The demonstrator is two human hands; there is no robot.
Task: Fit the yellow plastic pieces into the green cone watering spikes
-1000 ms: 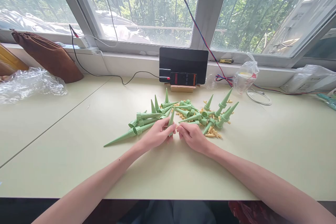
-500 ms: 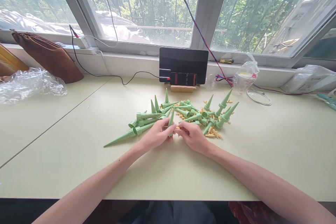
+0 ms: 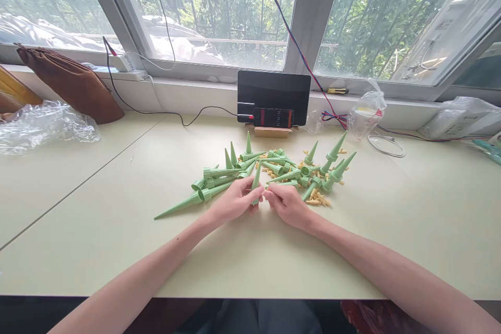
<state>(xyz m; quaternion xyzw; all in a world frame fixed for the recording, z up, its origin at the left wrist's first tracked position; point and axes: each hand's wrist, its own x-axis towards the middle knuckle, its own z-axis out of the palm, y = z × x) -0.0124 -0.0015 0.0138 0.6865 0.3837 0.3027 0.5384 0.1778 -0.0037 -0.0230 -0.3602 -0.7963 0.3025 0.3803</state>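
Observation:
My left hand [image 3: 234, 201] is closed around a green cone spike [image 3: 255, 179] that points up and away from me. My right hand [image 3: 287, 202] is pinched shut just to its right, fingertips nearly touching the left hand's; what it pinches is too small to make out. Behind both hands lies a heap of green cone spikes [image 3: 274, 168] mixed with small tan plugs [image 3: 319, 199]. A long chain of joined green cones [image 3: 191, 200] lies to the left of the left hand.
A dark tablet [image 3: 273, 92] and a phone [image 3: 273, 117] with a red cable stand at the back by the window. A brown pouch [image 3: 72, 83] and crumpled plastic [image 3: 43, 126] sit at far left. A plastic bag [image 3: 366, 109] and a coiled cable [image 3: 385, 145] are at right.
Hardly anything moved; my right fingertips shifted slightly beside the cone held in my left hand.

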